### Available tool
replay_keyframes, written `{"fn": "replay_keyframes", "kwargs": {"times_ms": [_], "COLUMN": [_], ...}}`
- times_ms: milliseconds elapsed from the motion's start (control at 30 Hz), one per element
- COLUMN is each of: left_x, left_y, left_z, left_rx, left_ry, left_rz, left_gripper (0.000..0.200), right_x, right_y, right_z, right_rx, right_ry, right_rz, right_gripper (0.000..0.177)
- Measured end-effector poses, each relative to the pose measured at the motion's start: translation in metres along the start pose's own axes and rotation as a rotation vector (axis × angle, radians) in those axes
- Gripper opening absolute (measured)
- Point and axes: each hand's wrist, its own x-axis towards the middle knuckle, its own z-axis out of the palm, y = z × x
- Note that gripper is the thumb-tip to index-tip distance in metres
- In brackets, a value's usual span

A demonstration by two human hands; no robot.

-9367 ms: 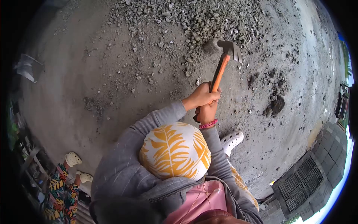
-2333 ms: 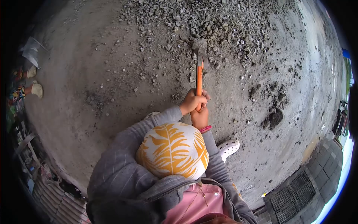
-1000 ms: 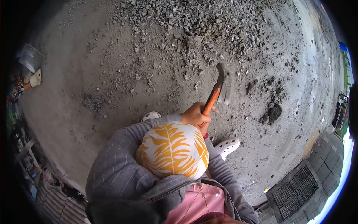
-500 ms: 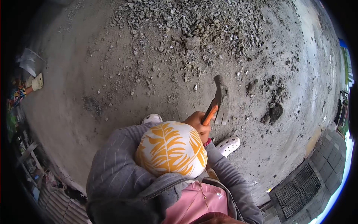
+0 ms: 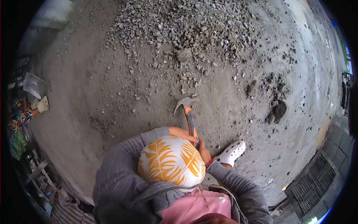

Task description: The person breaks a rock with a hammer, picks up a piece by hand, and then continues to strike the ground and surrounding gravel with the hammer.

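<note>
A claw hammer [image 5: 189,117] with a dark metal head and an orange-and-black handle points away from me over the grey ground. The lower handle is in my right hand [image 5: 203,152], whose fingers are wrapped round it and partly hidden. From the left, my left hand [image 5: 182,134] reaches across, with its fingertips closed against the handle beside the right hand. A rounded white cloth with a yellow leaf print [image 5: 171,160] bulges up in front of me and covers part of both hands. Past the hammer head lies a larger stone [image 5: 184,55].
Crushed stone [image 5: 179,22] is spread at the top. A dark clump of rubble [image 5: 278,111] lies to the right. My white clog [image 5: 233,153] rests by my right hand. At far left is another person's foot [image 5: 43,104]; a metal grate [image 5: 313,183] sits lower right.
The hammer has swung left and turned, so its claw now points left. My left hand, hidden before, has come to the handle. My right hand has drawn back toward me.
</note>
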Motion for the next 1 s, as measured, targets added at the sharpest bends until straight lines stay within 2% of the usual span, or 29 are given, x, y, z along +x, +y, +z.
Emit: {"fn": "replay_keyframes", "kwargs": {"times_ms": [67, 100, 133, 200, 267, 367, 467, 533, 633, 700, 767, 833, 867, 1000], "left_x": [-0.029, -0.048, -0.067, -0.077, -0.080, -0.066, -0.050, -0.043, -0.036, -0.035, -0.029, -0.027, -0.027, -0.023], "left_y": [0.028, 0.035, 0.052, 0.069, 0.092, 0.096, 0.099, 0.096, 0.096, 0.097, 0.094, 0.094, 0.093, 0.087], "left_z": [-0.033, -0.049, -0.061, -0.100, -0.121, -0.155, -0.163, -0.167, -0.168, -0.169, -0.177, -0.181, -0.182, -0.184], "left_rx": [0.491, 0.328, 0.228, 0.444, 0.893, 1.158, 1.107, 1.099, 1.093, 1.115, 1.117, 1.107, 1.104, 1.130], "left_ry": [0.005, 0.177, 0.362, 0.928, 1.552, 1.827, 1.740, 1.712, 1.713, 1.716, 1.709, 1.703, 1.697, 1.740], "left_rz": [-0.256, -0.024, 0.093, 0.332, 0.143, 0.204, 0.170, 0.213, 0.251, 0.257, 0.259, 0.257, 0.256, 0.357], "left_gripper": [0.060, 0.050, 0.035, 0.033, 0.040, 0.052, 0.047, 0.038, 0.035, 0.035, 0.034, 0.036, 0.036, 0.035], "right_x": [0.001, 0.002, 0.002, -0.003, -0.002, 0.002, 0.004, 0.028, 0.082, 0.095, 0.112, 0.101, 0.096, 0.055], "right_y": [-0.002, -0.001, 0.007, 0.011, 0.006, -0.007, -0.034, -0.038, -0.035, -0.063, -0.068, -0.072, -0.071, -0.024], "right_z": [0.005, 0.004, 0.010, 0.017, 0.022, 0.031, 0.025, 0.025, 0.029, -0.013, -0.034, -0.039, -0.045, -0.031], "right_rx": [0.032, 0.050, 0.059, 0.096, 0.149, 0.230, 0.317, 0.414, 0.573, 0.441, 0.502, 0.365, 0.294, 0.261], "right_ry": [-0.014, 0.019, 0.033, -0.027, -0.042, -0.013, 0.020, 0.158, 0.341, 0.453, 0.404, 0.437, 0.462, 0.353], "right_rz": [0.005, 0.010, -0.029, -0.004, 0.006, 0.013, 0.049, -0.030, -0.124, -0.206, -0.098, -0.089, -0.089, -0.188], "right_gripper": [0.064, 0.065, 0.064, 0.057, 0.054, 0.051, 0.052, 0.053, 0.054, 0.052, 0.052, 0.052, 0.052, 0.053]}}
